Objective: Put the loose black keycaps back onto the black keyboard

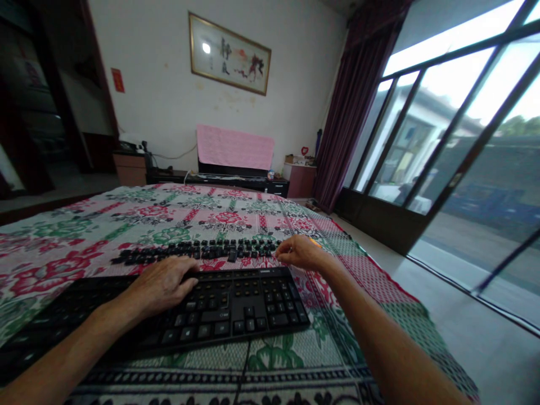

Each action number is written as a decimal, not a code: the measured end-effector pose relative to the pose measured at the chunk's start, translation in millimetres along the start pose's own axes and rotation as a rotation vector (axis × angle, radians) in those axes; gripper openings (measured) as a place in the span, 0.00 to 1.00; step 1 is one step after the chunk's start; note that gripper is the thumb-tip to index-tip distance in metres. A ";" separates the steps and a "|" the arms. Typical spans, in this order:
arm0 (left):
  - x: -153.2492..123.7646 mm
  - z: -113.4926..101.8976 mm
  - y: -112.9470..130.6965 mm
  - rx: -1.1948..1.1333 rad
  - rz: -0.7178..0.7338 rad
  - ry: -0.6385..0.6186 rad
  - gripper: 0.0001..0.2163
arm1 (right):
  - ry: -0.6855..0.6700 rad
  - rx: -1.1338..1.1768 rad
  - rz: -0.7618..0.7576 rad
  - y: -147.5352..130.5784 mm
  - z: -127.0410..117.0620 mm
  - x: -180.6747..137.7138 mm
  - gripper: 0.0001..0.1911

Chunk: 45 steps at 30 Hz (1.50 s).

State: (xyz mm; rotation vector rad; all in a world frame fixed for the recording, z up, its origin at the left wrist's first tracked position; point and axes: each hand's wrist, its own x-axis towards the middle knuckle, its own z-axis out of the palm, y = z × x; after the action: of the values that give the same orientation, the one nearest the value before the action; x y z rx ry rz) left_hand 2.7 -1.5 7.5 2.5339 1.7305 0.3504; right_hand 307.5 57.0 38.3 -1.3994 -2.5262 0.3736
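A black keyboard [253, 306] lies on the flowered cloth, with several keycaps off its upper rows and others still in place. Over its upper edge rests my left hand [166, 281], thumb apart from the fingers and nothing visible in it. Loose black keycaps [228, 247] stand in rows just beyond the keyboard. At the right end of these rows my right hand [297, 252] has its fingertips pinched together; what they grip, if anything, is hidden. A small orange item [314, 242] shows behind that hand, and I cannot tell whether it is held.
The flowered cloth [177, 211] covers the broad surface under the keyboard. A thin dark cable [243, 365] runs from the keyboard towards me. Further back stand a low black cabinet [276, 187] and a screen under a pink cloth [234, 147]. Glass doors [426, 124] are at right.
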 end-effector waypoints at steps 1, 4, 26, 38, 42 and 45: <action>-0.1 0.0 0.1 -0.006 -0.002 0.000 0.12 | 0.044 -0.042 0.008 -0.1 1.3 6.7 0.10; -0.3 0.2 0.1 -0.019 -0.014 0.001 0.12 | 0.072 -0.161 0.048 -1.7 7.9 22.7 0.11; -2.6 -1.0 2.2 -0.009 -0.005 0.020 0.12 | -0.027 -0.182 0.171 -4.5 16.4 33.5 0.10; -1.4 -0.5 0.4 -0.012 -0.006 0.016 0.13 | -0.360 0.156 -0.017 -18.5 1.0 -22.8 0.12; -2.2 -2.2 2.5 -0.022 -0.010 0.008 0.13 | -0.363 0.111 -0.019 -16.4 4.7 -19.8 0.13; -2.2 -2.1 2.6 -0.025 0.000 0.009 0.13 | -0.347 0.079 -0.042 -16.3 4.8 -18.7 0.13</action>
State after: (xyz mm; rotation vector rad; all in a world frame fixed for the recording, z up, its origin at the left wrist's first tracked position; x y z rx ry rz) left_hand 3.8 -4.7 9.7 2.5188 1.7183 0.3820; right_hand 302.7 32.2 37.7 -1.3489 -2.7677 0.7584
